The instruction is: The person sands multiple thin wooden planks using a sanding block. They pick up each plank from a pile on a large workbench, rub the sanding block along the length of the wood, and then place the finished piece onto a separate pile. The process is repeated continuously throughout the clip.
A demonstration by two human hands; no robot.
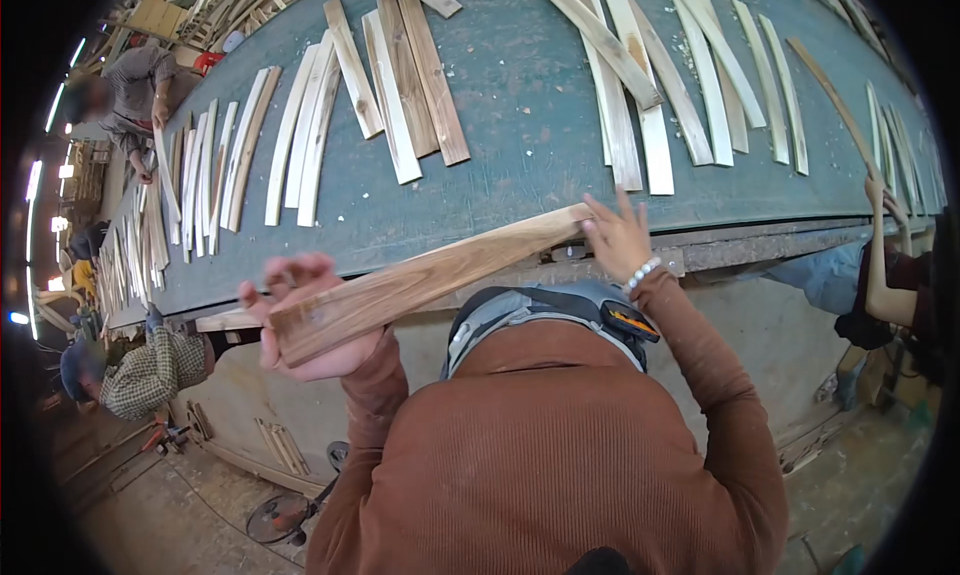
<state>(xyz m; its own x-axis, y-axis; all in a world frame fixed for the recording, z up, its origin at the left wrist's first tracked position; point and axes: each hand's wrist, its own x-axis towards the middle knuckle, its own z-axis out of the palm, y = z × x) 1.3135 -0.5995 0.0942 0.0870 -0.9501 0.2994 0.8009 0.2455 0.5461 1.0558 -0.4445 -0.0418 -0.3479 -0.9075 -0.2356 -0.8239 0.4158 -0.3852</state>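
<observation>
A brown wooden board (427,278) with visible grain lies slantwise in front of my body, above the near edge of the green table (510,139). Its near left end rests on the palm of my left hand (322,327), whose fingers curl up behind it. At the far right end, my right hand (621,233) touches the board's tip with thumb and fingers spread; a bead bracelet circles that wrist. Beyond the board, pale and brown wood strips (405,87) lie side by side on the table, and more strips (634,87) lie to the right, some crossed over others.
A person (892,275) at the right holds a long strip (832,87). Two people stand at the left, one in a checked shirt (154,376) on this side, another (139,87) across the table. A fan (277,519) stands on the floor at lower left.
</observation>
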